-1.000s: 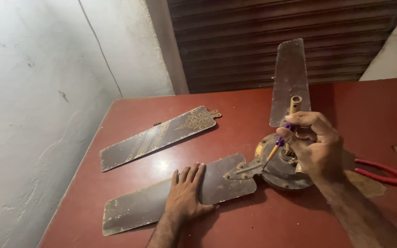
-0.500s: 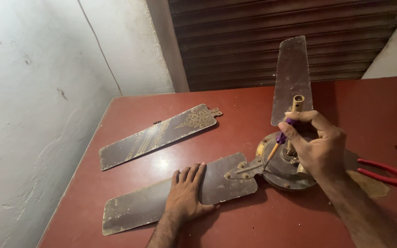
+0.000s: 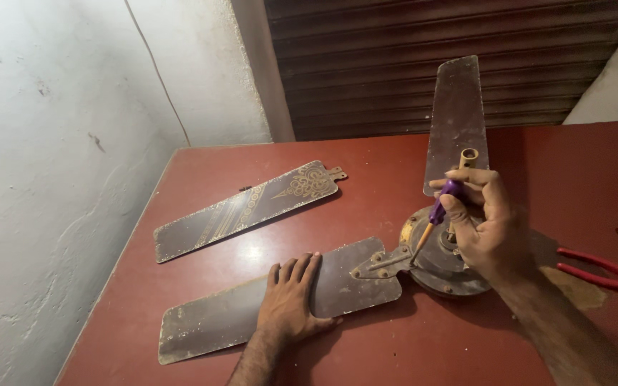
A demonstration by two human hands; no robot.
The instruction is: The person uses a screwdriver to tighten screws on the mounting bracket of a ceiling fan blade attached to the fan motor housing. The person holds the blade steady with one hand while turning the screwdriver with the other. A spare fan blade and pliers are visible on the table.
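Note:
An old brown ceiling fan lies on a red table (image 3: pixel 395 171). Its round motor hub (image 3: pixel 438 268) carries one blade (image 3: pixel 455 118) pointing away and another blade (image 3: pixel 252 307) reaching toward the near left. My left hand (image 3: pixel 287 300) presses flat on that near blade. My right hand (image 3: pixel 484 221) grips a purple-handled screwdriver (image 3: pixel 434 218), its tip down at the metal bracket (image 3: pixel 384 263) that joins the near blade to the hub. A short shaft (image 3: pixel 468 157) stands up from the hub behind my fingers.
A detached blade (image 3: pixel 244 211) with gold ornament lies loose on the table's left half. Red-handled pliers (image 3: pixel 602 271) rest at the right edge. A white wall runs along the left; a dark corrugated shutter stands behind the table.
My right hand and the screwdriver have shifted only slightly at the hub. The left hand stays flat on the near blade.

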